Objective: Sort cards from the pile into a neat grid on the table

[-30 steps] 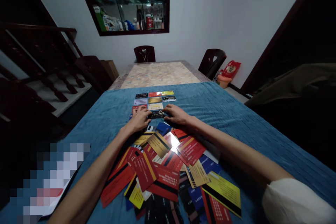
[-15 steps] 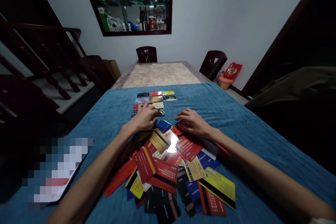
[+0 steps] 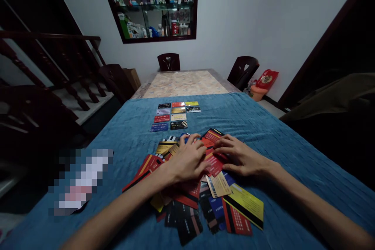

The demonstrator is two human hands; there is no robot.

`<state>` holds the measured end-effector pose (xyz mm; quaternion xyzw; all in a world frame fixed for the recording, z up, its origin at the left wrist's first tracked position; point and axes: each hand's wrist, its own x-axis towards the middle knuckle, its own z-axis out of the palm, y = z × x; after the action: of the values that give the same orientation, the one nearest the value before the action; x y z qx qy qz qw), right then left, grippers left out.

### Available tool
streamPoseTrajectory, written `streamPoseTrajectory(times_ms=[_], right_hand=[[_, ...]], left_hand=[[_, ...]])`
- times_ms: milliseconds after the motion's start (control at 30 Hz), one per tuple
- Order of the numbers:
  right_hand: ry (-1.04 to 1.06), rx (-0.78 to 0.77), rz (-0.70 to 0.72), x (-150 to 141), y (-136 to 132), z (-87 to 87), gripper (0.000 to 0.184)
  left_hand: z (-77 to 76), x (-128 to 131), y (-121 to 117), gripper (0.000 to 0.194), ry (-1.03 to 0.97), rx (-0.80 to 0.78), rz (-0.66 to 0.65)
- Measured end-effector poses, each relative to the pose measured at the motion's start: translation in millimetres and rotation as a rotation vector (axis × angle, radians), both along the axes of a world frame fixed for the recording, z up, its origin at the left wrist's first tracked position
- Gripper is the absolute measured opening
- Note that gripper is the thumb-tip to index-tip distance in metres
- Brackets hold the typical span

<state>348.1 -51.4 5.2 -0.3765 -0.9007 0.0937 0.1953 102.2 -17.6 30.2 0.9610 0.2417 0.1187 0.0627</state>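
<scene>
My left hand [image 3: 189,160] lies over the middle of a loose heap of plastic cards, palm down, fingers apart. Across from it, my right hand [image 3: 241,157] rests on the heap's right side, fingers spread, its tips at a red card [image 3: 215,166]. A beige card [image 3: 219,186], a yellow card [image 3: 246,205] with a black stripe and several black cards [image 3: 187,222] show nearer to me. Beyond the heap, cards lie in short rows, among them a blue card [image 3: 159,127] and a black card [image 3: 179,125]. My left hand and forearm hide part of the heap.
A blue cloth [image 3: 123,140] covers the near part of the table; patterned tabletop [image 3: 187,84] shows beyond. A blurred-out flat object [image 3: 84,181] lies at the left. Dark chairs [image 3: 242,71] stand around, and a red bag [image 3: 267,80] sits behind on the right.
My left hand has come back from the card rows onto the heap, uncovering the rows. My right hand has moved slightly right and nearer. Cards in the heap's upper part have shifted.
</scene>
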Motion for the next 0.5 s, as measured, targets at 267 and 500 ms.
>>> streamPoseTrajectory(times_ms=[267, 500], right_hand=[[-0.008, 0.054, -0.010, 2.1, -2.2, -11.5, 0.044], [0.005, 0.181, -0.008, -2.3, -2.7, -17.0, 0.029]], left_hand=[[-13.5, 9.5, -17.0, 0.036, 0.063, -0.023, 0.016], [-13.5, 8.7, -14.6, 0.024, 0.061, -0.010, 0.045]])
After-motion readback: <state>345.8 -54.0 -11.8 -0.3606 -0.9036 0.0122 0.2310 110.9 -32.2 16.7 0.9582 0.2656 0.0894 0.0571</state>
